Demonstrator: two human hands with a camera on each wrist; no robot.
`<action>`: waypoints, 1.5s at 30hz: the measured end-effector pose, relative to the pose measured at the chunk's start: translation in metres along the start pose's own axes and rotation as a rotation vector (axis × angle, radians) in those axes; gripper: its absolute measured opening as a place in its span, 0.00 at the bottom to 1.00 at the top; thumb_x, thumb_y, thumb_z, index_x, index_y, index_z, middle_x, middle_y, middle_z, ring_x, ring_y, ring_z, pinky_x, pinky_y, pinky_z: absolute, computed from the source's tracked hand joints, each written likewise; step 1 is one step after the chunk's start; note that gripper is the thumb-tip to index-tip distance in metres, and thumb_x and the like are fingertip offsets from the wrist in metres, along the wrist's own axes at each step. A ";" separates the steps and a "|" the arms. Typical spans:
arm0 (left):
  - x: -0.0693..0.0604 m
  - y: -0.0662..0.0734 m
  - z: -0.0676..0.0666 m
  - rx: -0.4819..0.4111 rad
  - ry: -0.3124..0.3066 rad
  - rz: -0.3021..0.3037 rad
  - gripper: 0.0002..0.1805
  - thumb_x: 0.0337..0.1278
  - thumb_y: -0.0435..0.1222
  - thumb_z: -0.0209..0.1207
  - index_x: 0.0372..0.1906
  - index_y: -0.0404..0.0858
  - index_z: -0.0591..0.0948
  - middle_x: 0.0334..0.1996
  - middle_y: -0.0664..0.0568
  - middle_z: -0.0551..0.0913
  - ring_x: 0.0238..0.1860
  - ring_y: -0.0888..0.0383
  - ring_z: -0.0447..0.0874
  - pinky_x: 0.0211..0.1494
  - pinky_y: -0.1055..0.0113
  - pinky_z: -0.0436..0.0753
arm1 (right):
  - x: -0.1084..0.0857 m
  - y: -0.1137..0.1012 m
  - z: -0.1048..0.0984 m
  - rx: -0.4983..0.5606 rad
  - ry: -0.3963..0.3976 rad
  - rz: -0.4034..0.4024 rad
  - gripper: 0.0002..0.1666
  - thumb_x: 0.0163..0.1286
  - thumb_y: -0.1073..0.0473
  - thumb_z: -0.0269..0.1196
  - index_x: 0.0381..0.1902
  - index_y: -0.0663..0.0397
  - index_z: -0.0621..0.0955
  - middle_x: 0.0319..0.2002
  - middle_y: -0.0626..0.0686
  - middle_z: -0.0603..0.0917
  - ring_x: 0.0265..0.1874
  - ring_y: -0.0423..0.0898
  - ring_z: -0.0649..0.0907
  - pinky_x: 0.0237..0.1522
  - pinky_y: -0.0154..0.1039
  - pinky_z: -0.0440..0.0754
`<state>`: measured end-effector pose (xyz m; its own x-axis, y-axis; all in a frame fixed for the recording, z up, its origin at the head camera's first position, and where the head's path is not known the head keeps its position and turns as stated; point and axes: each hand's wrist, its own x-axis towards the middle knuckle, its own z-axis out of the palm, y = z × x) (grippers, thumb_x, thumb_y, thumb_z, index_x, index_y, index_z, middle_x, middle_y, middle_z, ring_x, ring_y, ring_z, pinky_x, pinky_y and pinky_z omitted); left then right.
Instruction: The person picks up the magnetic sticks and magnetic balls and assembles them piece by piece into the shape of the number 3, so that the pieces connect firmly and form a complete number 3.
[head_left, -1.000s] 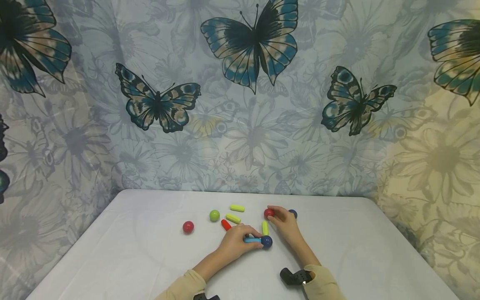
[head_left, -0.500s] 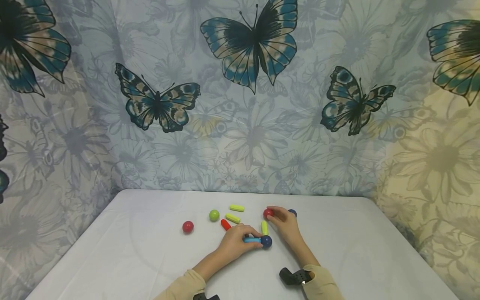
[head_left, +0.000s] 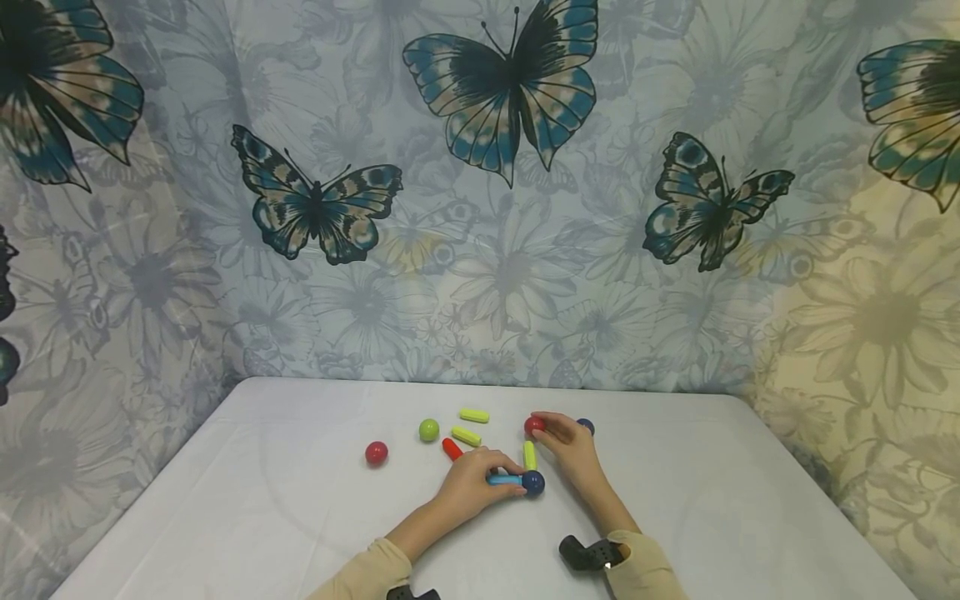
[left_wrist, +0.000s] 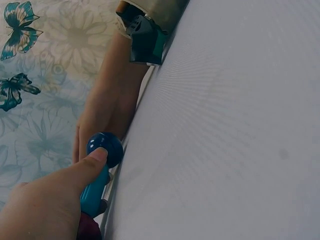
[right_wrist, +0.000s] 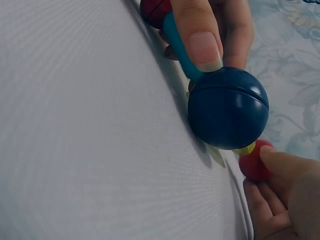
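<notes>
My left hand grips a light blue stick with a dark blue ball on its right end. In the right wrist view a dark red ball sits at the stick's other end. From the dark blue ball a yellow-green stick points away toward the back. Beyond it, my right hand pinches a red ball between thumb and fingers; whether ball and stick touch is hard to tell. A red stick lies behind my left hand, partly hidden by it.
Two yellow-green sticks and a green ball lie toward the back of the white table. A red ball is at the left. Another dark blue ball is behind my right hand.
The red ball in my right hand has shifted very slightly to the left. My left hand and the joined pieces look still.
</notes>
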<state>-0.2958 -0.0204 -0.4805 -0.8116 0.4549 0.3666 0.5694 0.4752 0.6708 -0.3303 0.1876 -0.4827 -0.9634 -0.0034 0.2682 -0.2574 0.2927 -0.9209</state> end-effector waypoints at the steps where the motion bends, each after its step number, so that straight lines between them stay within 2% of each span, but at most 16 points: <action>1: 0.000 0.000 0.000 0.001 0.001 0.001 0.14 0.47 0.50 0.71 0.41 0.54 0.88 0.38 0.67 0.89 0.35 0.73 0.74 0.38 0.79 0.75 | 0.000 0.000 0.000 0.004 -0.003 -0.001 0.21 0.66 0.60 0.65 0.56 0.59 0.80 0.59 0.60 0.81 0.65 0.55 0.77 0.61 0.38 0.78; 12: 0.000 -0.002 0.001 -0.002 -0.001 -0.008 0.14 0.46 0.50 0.71 0.41 0.55 0.88 0.38 0.68 0.88 0.34 0.74 0.73 0.38 0.79 0.74 | -0.001 -0.004 0.001 -0.003 -0.009 -0.006 0.21 0.66 0.59 0.66 0.56 0.57 0.80 0.59 0.58 0.82 0.63 0.54 0.79 0.61 0.39 0.78; 28: 0.000 -0.001 0.001 0.000 0.007 -0.001 0.14 0.46 0.50 0.71 0.40 0.54 0.88 0.37 0.68 0.88 0.32 0.74 0.71 0.35 0.79 0.73 | -0.002 -0.003 0.002 0.030 -0.056 0.017 0.22 0.66 0.60 0.66 0.57 0.58 0.80 0.58 0.59 0.82 0.60 0.54 0.81 0.58 0.34 0.80; 45: 0.000 0.000 0.000 -0.017 -0.005 -0.005 0.14 0.47 0.50 0.71 0.41 0.55 0.88 0.38 0.69 0.88 0.34 0.74 0.72 0.35 0.79 0.73 | -0.003 -0.003 0.002 0.014 -0.039 0.032 0.20 0.64 0.60 0.67 0.54 0.57 0.82 0.55 0.59 0.84 0.58 0.54 0.82 0.57 0.36 0.81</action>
<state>-0.2953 -0.0207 -0.4802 -0.8136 0.4567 0.3599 0.5631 0.4645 0.6835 -0.3268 0.1843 -0.4810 -0.9732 -0.0321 0.2279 -0.2276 0.2802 -0.9326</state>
